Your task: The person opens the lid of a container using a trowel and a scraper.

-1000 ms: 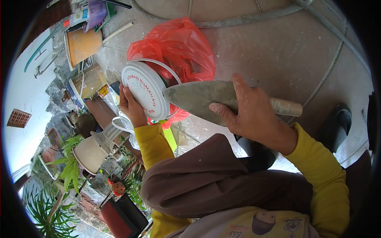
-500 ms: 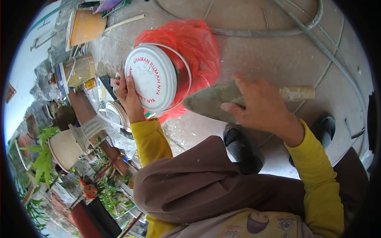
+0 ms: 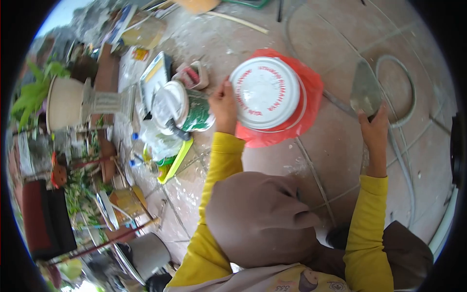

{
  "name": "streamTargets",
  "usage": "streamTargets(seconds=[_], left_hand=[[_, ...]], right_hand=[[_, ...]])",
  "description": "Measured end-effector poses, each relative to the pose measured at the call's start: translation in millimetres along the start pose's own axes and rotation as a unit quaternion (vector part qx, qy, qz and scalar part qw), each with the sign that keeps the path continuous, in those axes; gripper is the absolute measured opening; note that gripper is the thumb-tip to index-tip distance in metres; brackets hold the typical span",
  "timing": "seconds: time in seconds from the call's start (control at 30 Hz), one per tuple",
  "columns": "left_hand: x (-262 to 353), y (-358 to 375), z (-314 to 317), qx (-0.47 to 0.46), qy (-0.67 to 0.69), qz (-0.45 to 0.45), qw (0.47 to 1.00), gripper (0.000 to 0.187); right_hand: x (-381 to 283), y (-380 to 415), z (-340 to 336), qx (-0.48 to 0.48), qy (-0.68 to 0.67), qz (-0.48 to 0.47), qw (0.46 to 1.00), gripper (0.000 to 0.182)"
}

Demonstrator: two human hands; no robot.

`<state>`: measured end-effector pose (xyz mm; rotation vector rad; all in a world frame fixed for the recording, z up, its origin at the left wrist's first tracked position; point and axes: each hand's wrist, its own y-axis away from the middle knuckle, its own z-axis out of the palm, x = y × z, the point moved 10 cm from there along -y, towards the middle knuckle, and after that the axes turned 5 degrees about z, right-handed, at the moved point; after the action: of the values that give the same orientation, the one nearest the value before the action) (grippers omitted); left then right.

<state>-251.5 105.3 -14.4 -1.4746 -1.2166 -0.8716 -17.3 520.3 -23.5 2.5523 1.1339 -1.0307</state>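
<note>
A white bucket lid [image 3: 266, 92] with red lettering tops a bucket that stands on a red plastic bag [image 3: 311, 92]. At the lid's left edge, my left hand [image 3: 224, 108] grips the rim with its fingers closed. My right hand [image 3: 374, 124] is wrapped round the lower end of a trowel, out to the right of the bucket. The trowel's grey blade [image 3: 366, 87] points up and away from me, apart from the bucket; its handle is mostly hidden by the hand.
Left of the bucket are a green paint bucket [image 3: 198, 111], a small pink-white container [image 3: 193, 77] and a paint tray [image 3: 155, 80]. A hose [image 3: 406, 165] curves over the tiles at right. Potted plants and a large planter [image 3: 68, 103] line the far left.
My right hand has moved right with the trowel, whose blade has swung from pointing left to pointing up. The camera view has shifted, and my left hand is still at the lid's rim.
</note>
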Motion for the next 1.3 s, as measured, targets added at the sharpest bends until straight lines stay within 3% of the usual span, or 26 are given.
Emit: streamTargets(seconds=[0.03,0.1,0.17,0.3,0.37,0.47,0.53,0.6,0.8,0.97,1.1,1.17,1.2,1.3], left_hand=[[9.5,17.3,-4.0,0.039,0.006,0.015,0.999,0.040],[20.6,61.5,-13.2,0.056,-0.053,-0.041,0.996,0.042],[24.6,111.4,-32.1,0.176,0.036,0.023,0.984,0.039],[-35.0,188.7,-78.9,0.254,0.180,-0.134,0.941,0.025],[-27.5,193.9,-96.9,0.268,0.232,-0.186,0.917,0.023],[-35.3,196.8,-112.1,0.251,0.274,-0.223,0.901,0.022],[-32.7,192.2,-111.4,0.216,0.254,-0.207,0.920,0.021],[-35.1,188.9,-107.1,0.191,0.224,-0.204,0.934,0.019],[-32.6,167.5,-113.9,0.265,0.342,-0.188,0.882,0.027],[-29.9,180.9,-67.6,0.128,0.378,-0.255,0.881,0.021],[17.1,224.8,-11.1,-0.162,0.405,-0.334,0.835,0.025],[4.0,279.9,9.9,-0.148,0.357,-0.269,0.882,0.035],[-4.1,289.2,19.3,-0.187,0.354,-0.230,0.887,0.040],[-7.4,295.6,25.2,-0.339,0.379,-0.130,0.851,0.051]], right_hand=[[1.2,-3.7,6.3,-0.001,0.011,0.000,1.000,0.075],[11.1,-4.7,15.1,0.021,0.059,0.010,0.998,0.074],[26.6,-0.5,15.7,0.058,0.093,0.025,0.994,0.071],[64.3,10.8,13.3,0.094,0.113,0.030,0.989,0.062],[70.4,13.7,16.5,0.116,0.139,-0.020,0.983,0.059],[60.5,21.1,29.4,-0.012,0.181,0.061,0.982,0.063],[50.9,31.4,36.1,0.021,0.214,-0.004,0.977,0.066],[48.1,38.1,46.0,-0.019,0.228,0.002,0.973,0.071],[70.3,55.8,70.5,-0.071,0.175,-0.027,0.982,0.077],[100.2,49.2,73.5,-0.003,0.156,-0.039,0.987,0.077],[130.7,4.5,72.6,-0.024,0.187,-0.068,0.980,0.076],[132.6,-6.9,74.4,-0.065,0.220,-0.078,0.970,0.073],[132.3,-10.0,74.1,-0.088,0.239,-0.082,0.964,0.071],[111.2,-12.9,60.8,-0.104,0.312,-0.015,0.944,0.066]])
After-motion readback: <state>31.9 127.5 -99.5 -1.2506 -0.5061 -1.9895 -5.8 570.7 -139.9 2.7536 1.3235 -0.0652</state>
